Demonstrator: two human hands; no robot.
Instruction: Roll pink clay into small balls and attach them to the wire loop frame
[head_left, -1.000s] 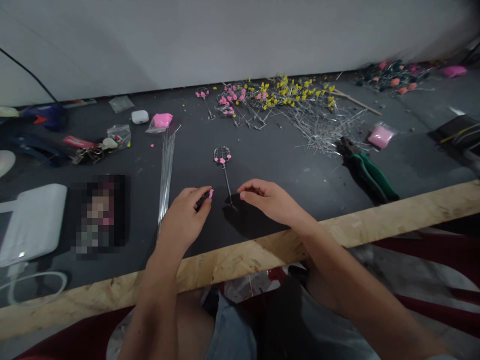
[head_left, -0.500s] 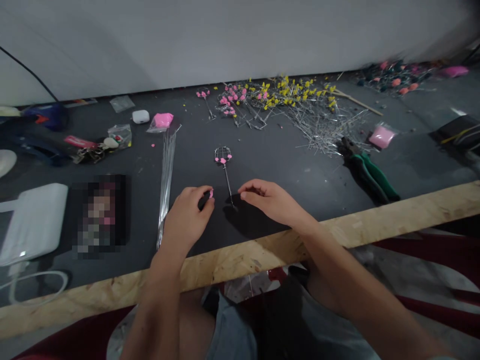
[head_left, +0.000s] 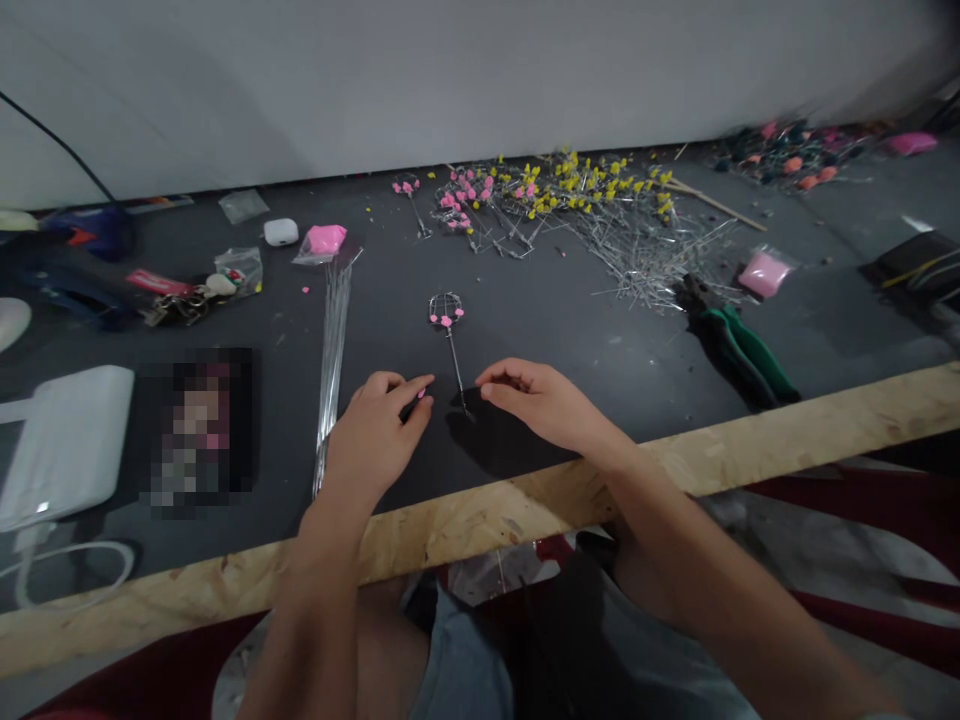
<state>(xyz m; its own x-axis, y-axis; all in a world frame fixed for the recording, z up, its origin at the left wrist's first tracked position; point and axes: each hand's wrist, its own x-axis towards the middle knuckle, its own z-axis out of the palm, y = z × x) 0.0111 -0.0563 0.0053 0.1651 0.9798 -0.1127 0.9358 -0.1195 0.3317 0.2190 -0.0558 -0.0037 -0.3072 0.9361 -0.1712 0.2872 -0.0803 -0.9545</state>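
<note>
**Wire flower stem between two hands, dark worktable**

Where the wire stem (head_left: 453,352) lies, long axis pointing away, both hands flank its near end. Left hand (head_left: 375,435): pink bead (head_left: 422,393) pinched at fingertips. Right hand (head_left: 544,400): loosely curled, empty, slightly nearer.

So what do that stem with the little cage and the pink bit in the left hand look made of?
Stem with cage: thin bare metal wire, by its silvery glint and see-through mesh head.
Pink bit: soft matte clay or foam, probably; too small to be sure, pinched at the left hand fingertips.
</note>
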